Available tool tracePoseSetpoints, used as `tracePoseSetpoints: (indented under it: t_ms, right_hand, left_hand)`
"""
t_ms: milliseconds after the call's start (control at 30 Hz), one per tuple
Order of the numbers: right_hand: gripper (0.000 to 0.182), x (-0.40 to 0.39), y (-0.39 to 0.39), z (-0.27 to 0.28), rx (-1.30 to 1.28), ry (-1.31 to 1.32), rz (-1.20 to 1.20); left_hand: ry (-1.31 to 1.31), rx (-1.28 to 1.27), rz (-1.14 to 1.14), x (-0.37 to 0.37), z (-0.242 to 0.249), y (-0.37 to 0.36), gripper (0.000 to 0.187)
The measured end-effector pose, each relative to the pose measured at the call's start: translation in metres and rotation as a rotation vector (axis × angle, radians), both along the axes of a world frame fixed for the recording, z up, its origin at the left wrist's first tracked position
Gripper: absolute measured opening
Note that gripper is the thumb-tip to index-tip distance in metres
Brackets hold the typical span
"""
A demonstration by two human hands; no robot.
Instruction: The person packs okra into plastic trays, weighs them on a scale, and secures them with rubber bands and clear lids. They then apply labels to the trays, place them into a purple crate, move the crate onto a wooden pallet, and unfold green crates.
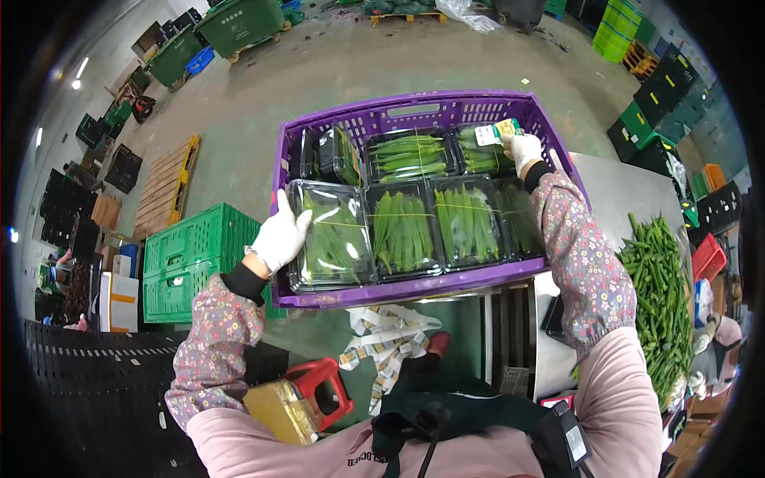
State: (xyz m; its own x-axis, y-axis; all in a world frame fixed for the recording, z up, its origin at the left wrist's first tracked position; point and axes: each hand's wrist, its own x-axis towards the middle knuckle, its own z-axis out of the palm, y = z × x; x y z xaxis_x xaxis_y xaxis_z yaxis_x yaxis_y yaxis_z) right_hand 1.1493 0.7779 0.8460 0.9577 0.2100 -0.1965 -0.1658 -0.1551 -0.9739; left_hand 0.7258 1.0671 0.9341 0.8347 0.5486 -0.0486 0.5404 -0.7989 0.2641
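The purple crate (pixel 414 290) holds clear-lidded packs (pixel 405 227) in two close-set rows; lifting one could drag a neighbour or pop a lid. The front-left pack (pixel 335 239), by the crate's left wall, seems to sit high, so a sideways shove could tip it. Against its side lies the left hand (pixel 282 235), thumb apart from fingers; how firmly it grips, I cannot tell. The right hand (pixel 524 150) has fingertips together at a label (pixel 486 135) over the back-right pack (pixel 480 159); a slip could crease it.
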Motion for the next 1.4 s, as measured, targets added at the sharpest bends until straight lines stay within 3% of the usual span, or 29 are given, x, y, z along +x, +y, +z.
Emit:
tracePoseSetpoints:
  t_ms: [133,200,267,333,400,467,500,567,800,833,933,1000,1067,1200,1267,1333,1400]
  right_hand:
    - [0.029,-0.003,0.006,-0.011,-0.311,-0.114,-0.024]
    - [0.038,-0.014,0.011,-0.011,-0.844,-0.537,-0.065]
    - [0.081,-0.015,0.016,0.0,-1.002,-0.449,0.02]
    - [0.091,-0.05,0.016,0.028,-1.214,-0.636,-0.132]
    - [0.097,-0.051,0.013,0.023,-1.242,-0.83,-0.078]
    - [0.083,-0.053,0.014,0.011,-1.18,-1.156,0.04]
    - [0.079,-0.051,0.017,0.004,-1.191,-1.088,0.124]
    - [0.074,-0.039,0.018,-0.023,-1.244,-0.857,0.394]
    - [0.083,-0.024,0.016,-0.019,-1.245,-0.717,0.496]
    - [0.088,-0.007,0.014,-0.025,-1.141,-0.736,0.514]
    - [0.084,0.009,0.007,-0.006,-0.819,-0.843,0.418]
    - [0.067,-0.057,-0.003,0.067,-0.587,-0.93,0.393]
    - [0.048,-0.135,-0.023,0.127,-0.181,-0.802,0.488]
    - [0.037,-0.22,-0.08,0.142,-0.113,-1.032,0.467]
    - [0.035,-0.242,-0.103,0.132,-0.139,-1.142,0.517]
    - [0.035,-0.255,-0.12,0.123,-0.142,-1.034,0.497]
    - [0.034,-0.242,-0.136,0.081,-0.249,-0.878,0.483]
  left_hand:
    - [0.031,-0.015,0.032,0.009,-0.02,-0.007,0.083]
    - [0.077,0.122,-0.018,0.01,-0.022,-0.015,0.081]
    - [0.179,0.253,-0.011,0.009,-0.027,-0.029,0.077]
    - [0.23,0.25,-0.028,0.008,-0.018,-0.045,0.076]
    - [0.248,0.259,-0.056,0.007,-0.016,-0.053,0.075]
    - [0.317,0.334,-0.097,0.007,-0.014,-0.059,0.074]
    - [0.307,0.455,-0.193,0.003,-0.023,-0.056,0.072]
    - [0.361,0.352,-0.239,-0.001,-0.035,-0.046,0.068]
    - [0.351,0.149,-0.261,0.003,-0.036,-0.024,0.066]
    - [0.32,0.097,-0.274,0.003,-0.033,-0.016,0.062]
    - [-0.393,0.219,-0.287,-0.024,-0.012,-0.038,0.044]
    - [-0.585,0.097,-0.166,-0.046,0.013,-0.063,0.039]
    - [-0.668,-0.072,0.048,-0.078,0.025,-0.088,0.039]
    - [-0.822,-0.133,0.304,-0.164,-0.029,-0.112,0.036]
    - [-0.652,-0.042,0.387,-0.217,-0.075,-0.131,0.036]
    - [-0.598,-0.071,0.408,-0.244,-0.094,-0.156,0.036]
    - [-0.383,-0.217,0.54,-0.305,-0.167,-0.214,0.038]
